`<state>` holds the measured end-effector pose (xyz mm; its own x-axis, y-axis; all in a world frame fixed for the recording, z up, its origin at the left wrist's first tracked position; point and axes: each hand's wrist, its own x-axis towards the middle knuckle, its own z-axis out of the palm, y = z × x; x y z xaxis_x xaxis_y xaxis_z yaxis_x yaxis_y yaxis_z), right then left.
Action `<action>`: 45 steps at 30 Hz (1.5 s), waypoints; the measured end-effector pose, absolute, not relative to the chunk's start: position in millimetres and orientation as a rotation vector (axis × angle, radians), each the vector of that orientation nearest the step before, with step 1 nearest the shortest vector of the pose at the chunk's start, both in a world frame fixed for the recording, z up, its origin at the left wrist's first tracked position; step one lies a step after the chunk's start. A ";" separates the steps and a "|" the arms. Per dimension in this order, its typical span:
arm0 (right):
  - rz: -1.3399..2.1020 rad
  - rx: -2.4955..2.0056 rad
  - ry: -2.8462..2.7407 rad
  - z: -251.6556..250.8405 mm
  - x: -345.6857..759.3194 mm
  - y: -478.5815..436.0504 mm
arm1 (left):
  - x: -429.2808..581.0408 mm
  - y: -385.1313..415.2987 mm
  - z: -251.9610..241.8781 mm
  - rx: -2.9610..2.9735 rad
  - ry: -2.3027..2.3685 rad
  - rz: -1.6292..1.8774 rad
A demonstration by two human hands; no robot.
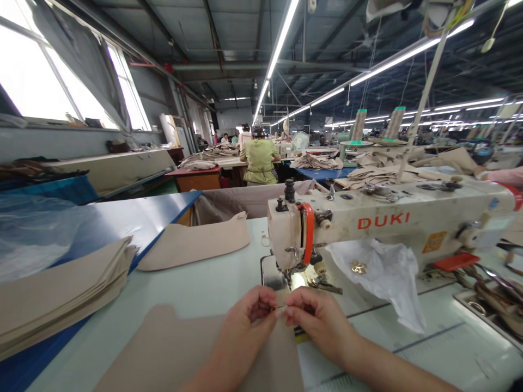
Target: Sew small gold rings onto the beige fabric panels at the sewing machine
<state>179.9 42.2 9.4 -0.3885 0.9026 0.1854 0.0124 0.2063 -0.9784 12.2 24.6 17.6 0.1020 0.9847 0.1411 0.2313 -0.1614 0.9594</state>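
The left hand and right hand meet, each grip pinched shut on a tiny piece; fabric below; right of them, a bag holds gold clips.

Left hand and right hand pinch a tiny item too small to identify.

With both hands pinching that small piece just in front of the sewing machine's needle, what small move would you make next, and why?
I would probably ease the small piece forward to the lit needle area of the sewing machine: the left hand and right hand pinch it together just short of there, over the beige panel.
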 end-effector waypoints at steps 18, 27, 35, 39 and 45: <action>1.192 -0.959 -1.756 14.8 184.9 42.4 | 10.0 22.8 24.4 1.763 1.383 0.922; 1.238 -1.107 -1.709 13.5 190.8 51.4 | 5.8 23.1 19.1 2.038 1.394 0.959; 1.613 -1.326 -1.605 31.3 190.3 68.4 | 2.2 26.3 12.7 2.389 1.406 1.056; 1.673 -1.370 -1.662 35.6 180.6 71.8 | 4.6 27.2 14.1 2.495 1.297 1.066; 1.672 -1.441 -1.710 37.9 174.5 77.3 | 7.6 30.5 10.1 2.587 1.270 1.020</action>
<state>174.5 77.3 37.9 -0.4225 0.8182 -0.3898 0.4081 -0.2123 -0.8879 7.6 30.5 10.1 0.4331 0.7298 0.5290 0.6738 -0.6520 0.3478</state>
